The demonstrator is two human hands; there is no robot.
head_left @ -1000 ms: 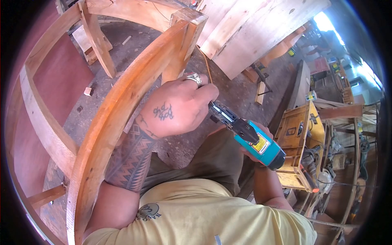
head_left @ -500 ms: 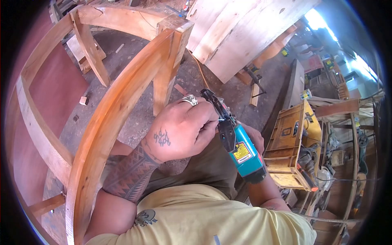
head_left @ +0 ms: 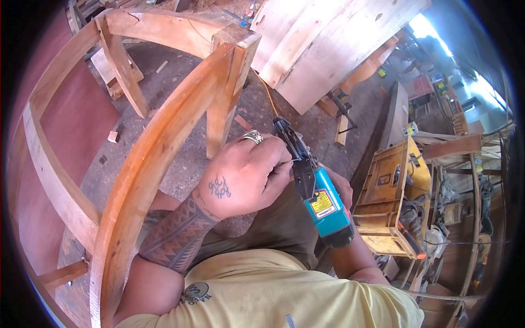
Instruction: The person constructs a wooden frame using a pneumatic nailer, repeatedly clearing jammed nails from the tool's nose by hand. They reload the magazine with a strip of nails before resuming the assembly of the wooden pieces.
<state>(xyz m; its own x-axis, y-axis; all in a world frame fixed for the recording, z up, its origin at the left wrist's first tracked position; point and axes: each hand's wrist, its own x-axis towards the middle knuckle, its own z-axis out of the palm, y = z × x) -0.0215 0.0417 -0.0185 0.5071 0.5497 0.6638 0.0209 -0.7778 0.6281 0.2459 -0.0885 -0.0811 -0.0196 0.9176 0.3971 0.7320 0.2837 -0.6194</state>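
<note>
My left hand (head_left: pixel 246 175), with a ring and tattoos, is closed in a pinch against the black metal part of a teal nail gun (head_left: pixel 327 210). Its fingertips meet at the side of that part, and whatever thin thing they may grip is too small to make out. Behind the tool, my right hand (head_left: pixel 340 187) is wrapped round it, mostly hidden by the teal body. The gun's black nose points up and away from me. A yellow label faces the camera. Left of my hands stands a curved wooden frame (head_left: pixel 164 131).
Pale wooden boards (head_left: pixel 311 49) lean at the far side. To the right is a yellow wooden crate (head_left: pixel 377 202) with tools beside it. A clamp (head_left: pixel 344 112) lies on the floor near a thin orange hose (head_left: pixel 268 93). A small wood block (head_left: pixel 113 136) lies at left.
The nail gun has tilted slightly and shifted a little to the left at its lower end. My left hand stays pinched at the same part of it.
</note>
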